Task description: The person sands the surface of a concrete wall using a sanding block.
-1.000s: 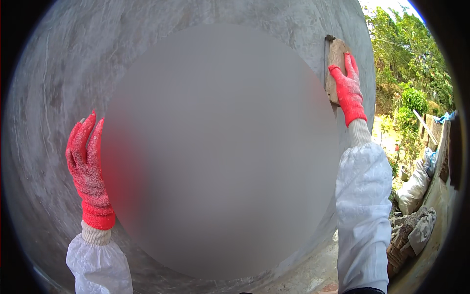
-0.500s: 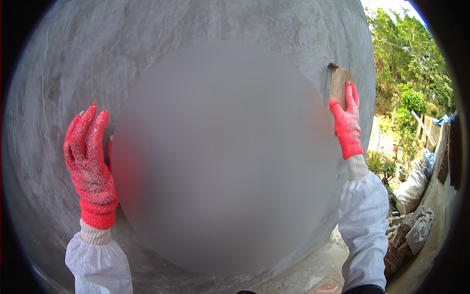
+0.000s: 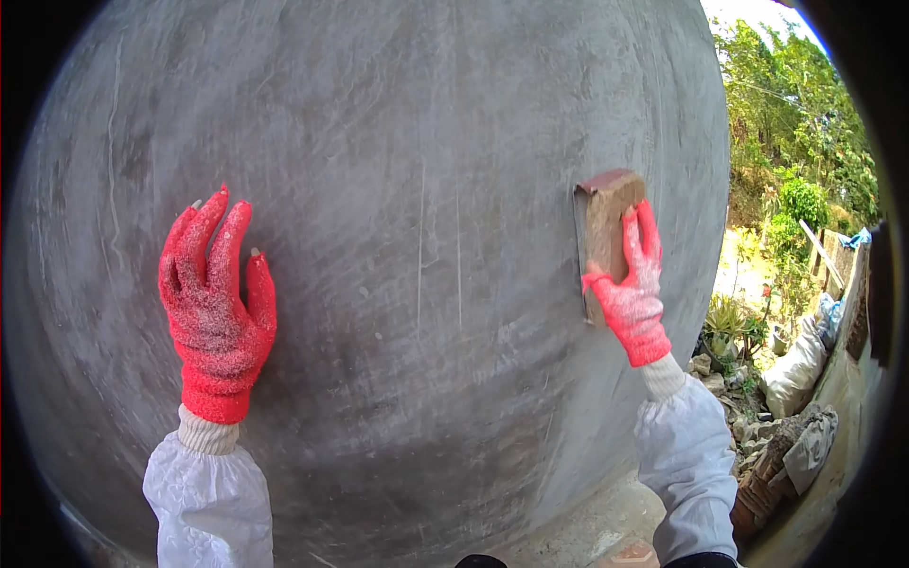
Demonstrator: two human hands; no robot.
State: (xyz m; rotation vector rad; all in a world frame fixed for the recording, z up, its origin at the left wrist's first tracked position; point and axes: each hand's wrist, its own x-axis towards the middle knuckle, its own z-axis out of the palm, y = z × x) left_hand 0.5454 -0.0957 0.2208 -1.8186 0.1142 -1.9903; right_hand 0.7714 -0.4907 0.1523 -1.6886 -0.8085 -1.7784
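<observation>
The hands, well apart, at a grey plastered wall (image 3: 369, 237). The red-gloved right hand (image 3: 636, 308) is clamped around a wooden sanding block (image 3: 603, 232), set upright against the wall toward its right edge; a reddish-brown sheet (image 3: 614, 179) covers the block's upper end. The red-gloved left hand (image 3: 218, 312) faces the wall palm-first, fingers splayed. Beyond the edge: green trees (image 3: 786, 104), stone rubble (image 3: 717, 380), a white sack (image 3: 793, 374).

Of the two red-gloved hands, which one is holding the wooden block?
The right hand: it grips the wooden block at the grey wall. The left hand is spread open and holds nothing.
</observation>
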